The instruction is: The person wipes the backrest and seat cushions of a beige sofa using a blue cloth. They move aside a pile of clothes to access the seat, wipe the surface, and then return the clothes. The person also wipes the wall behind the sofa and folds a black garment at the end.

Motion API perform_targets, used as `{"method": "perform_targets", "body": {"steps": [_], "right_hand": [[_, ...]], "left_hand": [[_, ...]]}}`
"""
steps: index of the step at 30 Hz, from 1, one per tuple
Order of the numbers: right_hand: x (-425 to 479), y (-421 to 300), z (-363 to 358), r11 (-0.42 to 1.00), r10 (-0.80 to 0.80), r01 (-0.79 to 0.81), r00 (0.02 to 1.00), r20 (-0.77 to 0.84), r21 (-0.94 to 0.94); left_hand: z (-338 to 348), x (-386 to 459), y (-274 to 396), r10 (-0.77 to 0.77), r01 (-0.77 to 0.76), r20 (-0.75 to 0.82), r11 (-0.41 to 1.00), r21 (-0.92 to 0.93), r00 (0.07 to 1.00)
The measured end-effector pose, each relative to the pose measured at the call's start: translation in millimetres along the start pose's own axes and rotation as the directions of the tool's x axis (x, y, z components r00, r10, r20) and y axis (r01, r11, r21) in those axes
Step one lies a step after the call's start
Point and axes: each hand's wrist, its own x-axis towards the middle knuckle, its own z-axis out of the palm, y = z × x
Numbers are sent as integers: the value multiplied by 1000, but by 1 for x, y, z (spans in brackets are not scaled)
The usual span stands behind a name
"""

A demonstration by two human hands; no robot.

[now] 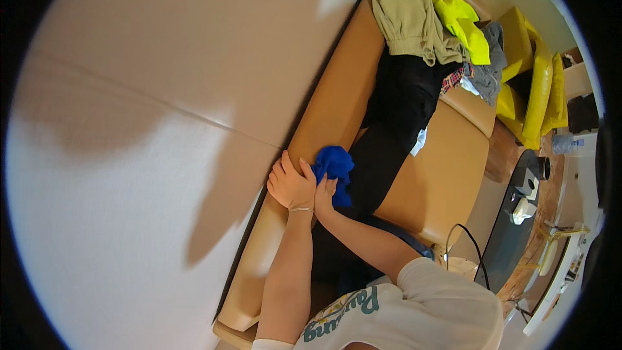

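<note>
A bright blue cloth (335,159) lies bunched against the top of the tan leather sofa back (335,92). My right hand (324,194) grips its lower part, with some of the fingers hidden in its folds. Beside it, my left hand (292,183), with a thin bracelet at the wrist, rests flat on the sofa back. Its fingers are spread towards the wall and its thumb is close to the cloth. A long black garment (388,150) stretches along the sofa just right of the blue cloth.
Khaki trousers (408,14), a neon yellow garment (459,19) and a grey garment (488,68) are heaped at the sofa's far end. A pale wall (146,180) runs along the left. Yellow chairs (534,82) and a dark oval table (508,238) with a tissue box (527,182) stand right.
</note>
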Motion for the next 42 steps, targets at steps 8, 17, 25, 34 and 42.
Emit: {"method": "perform_targets", "body": {"steps": [8,17,25,34,42], "right_hand": [[57,-3,-17,866,-494,490,869,19,99],[50,-96,-30,160,-734,918,357,577,-364],[95,-170,-24,-104,-750,969,72,658,-225],[-18,-94,-16,-331,-527,925,-345,776,187],[-133,-36,-13,-369,-306,702,-711,634,609]], "left_hand": [[3,-1,-2,1,0,-41,1000,15,999],[1,-7,-12,-41,43,-39,998,46,998],[-1,-10,-3,-71,68,-143,997,-25,987],[-35,-95,-23,-378,319,-389,924,-210,840],[-87,-198,-60,-757,723,-379,639,-263,532]]}}
